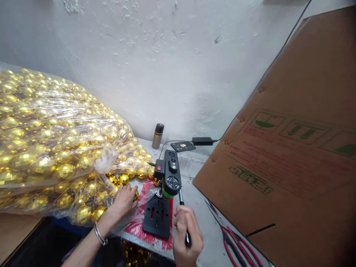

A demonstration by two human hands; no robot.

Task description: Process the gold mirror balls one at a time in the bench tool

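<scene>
My right hand [187,231] is wrapped round the black-tipped lever [181,198] of a small black bench press [171,172]. The press stands on a slotted black base plate [157,218] and has a red switch on its side. To the left of the plate, my left hand [125,200] has its fingers curled round a shiny gold faceted ball [136,194], partly hidden by them. More gold balls [124,179] lie just beyond that hand. A large clear plastic bag [107,159], knotted and full of such balls, fills the left side.
Red plastic sheeting [136,228] lies under the press. Behind it are a dark-capped bottle [158,136], a phone [183,146] and a black power adapter [203,141] with cables. Red-handled scissors [233,241] lie at right, by a large cardboard box [292,129]. Gold pieces [136,256] show below the table edge.
</scene>
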